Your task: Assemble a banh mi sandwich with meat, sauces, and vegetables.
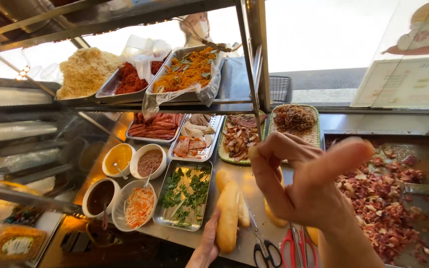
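My left hand (pixel 205 245) comes up from the bottom edge and grips a long bread roll (pixel 228 214) lying on the steel counter. Another roll (pixel 244 211) lies just behind it. My right hand (pixel 304 181) is raised in front of the camera, fingers bent and apart, with nothing visible in it. It hides part of the counter and a yellowish roll (pixel 274 216) under it. A tray of green herbs (pixel 184 194) sits left of the rolls.
Bowls of yellow sauce (pixel 118 158), brown paste (pixel 149 162), dark sauce (pixel 100 196) and shredded carrot (pixel 138 206) stand at left. Trays of sliced meats (pixel 194 138) lie behind. A griddle with chopped red meat (pixel 383 198) is at right. Scissors (pixel 266 253) lie near the front edge.
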